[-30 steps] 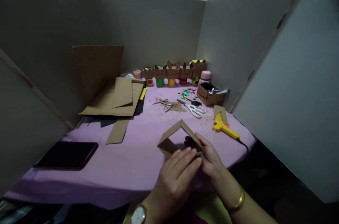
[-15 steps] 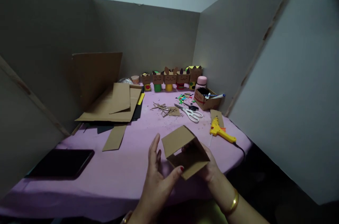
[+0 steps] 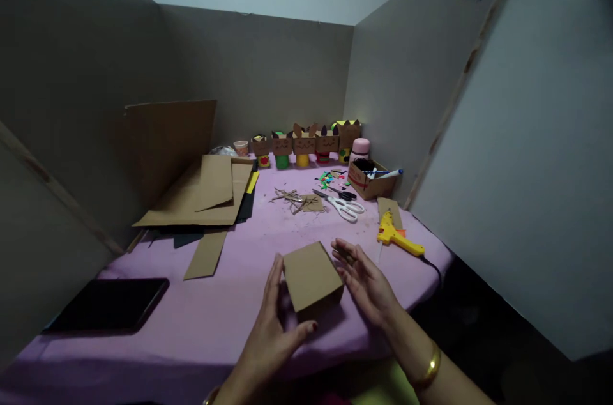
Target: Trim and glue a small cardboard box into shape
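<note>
A small brown cardboard box [image 3: 312, 277], plain on its top panel, is just above or on the cloth near the table's front edge; I cannot tell which. My left hand [image 3: 271, 322] holds it at the near left corner, fingers along the left side and thumb by the front face. To the right of the box, my right hand [image 3: 366, 283] is open, fingers spread and loosely curved, with its fingertips close to the box's right edge. Whether they touch it is unclear.
A yellow glue gun [image 3: 400, 240] lies at right. Scissors [image 3: 342, 206] and cardboard scraps [image 3: 292, 199] are mid-table. Cardboard sheets [image 3: 186, 200] and a black tablet-like device [image 3: 108, 306] sit at left. Several cardboard-faced figures [image 3: 304, 144] line the back, beside an open box of pens [image 3: 373, 184].
The box has turned so that its closed panel faces up and its open side no longer shows. It has come lower and slightly left. My right hand has let go of it.
</note>
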Tool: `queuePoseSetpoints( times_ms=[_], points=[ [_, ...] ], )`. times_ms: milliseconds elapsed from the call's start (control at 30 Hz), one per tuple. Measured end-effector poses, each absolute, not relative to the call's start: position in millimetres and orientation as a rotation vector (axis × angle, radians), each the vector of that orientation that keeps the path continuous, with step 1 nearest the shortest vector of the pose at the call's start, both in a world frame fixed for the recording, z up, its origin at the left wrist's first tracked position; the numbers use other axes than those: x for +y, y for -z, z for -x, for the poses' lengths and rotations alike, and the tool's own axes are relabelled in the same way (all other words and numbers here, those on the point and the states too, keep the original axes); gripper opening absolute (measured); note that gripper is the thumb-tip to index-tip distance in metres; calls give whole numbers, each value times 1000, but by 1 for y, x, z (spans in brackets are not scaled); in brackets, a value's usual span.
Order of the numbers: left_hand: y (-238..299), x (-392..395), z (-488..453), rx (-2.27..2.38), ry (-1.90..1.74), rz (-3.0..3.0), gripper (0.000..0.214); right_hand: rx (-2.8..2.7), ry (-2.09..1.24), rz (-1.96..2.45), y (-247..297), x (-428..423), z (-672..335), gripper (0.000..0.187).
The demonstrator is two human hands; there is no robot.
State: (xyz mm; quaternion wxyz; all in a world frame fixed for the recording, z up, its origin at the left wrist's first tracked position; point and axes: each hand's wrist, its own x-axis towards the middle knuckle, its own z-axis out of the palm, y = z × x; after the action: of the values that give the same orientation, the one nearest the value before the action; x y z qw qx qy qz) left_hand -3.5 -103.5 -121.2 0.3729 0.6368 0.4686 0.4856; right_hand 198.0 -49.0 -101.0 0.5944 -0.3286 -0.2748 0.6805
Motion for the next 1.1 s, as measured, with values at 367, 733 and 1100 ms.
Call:
queuePoseSetpoints(
  times_ms=[367, 733, 1100],
  points=[
    [85, -92, -28, 1328, -1272, -1189, 88, -1121, -1539, 855, 99, -51, -177, 75],
    [83, -88, -27, 1339, -1274, -1284, 99, -1235, -1576, 907, 88, -51, -185, 79],
    [72, -65, -25, 1295, -1302, -1077, 87, -1111, -1587, 796, 93, -32, -176, 78]
  ],
)
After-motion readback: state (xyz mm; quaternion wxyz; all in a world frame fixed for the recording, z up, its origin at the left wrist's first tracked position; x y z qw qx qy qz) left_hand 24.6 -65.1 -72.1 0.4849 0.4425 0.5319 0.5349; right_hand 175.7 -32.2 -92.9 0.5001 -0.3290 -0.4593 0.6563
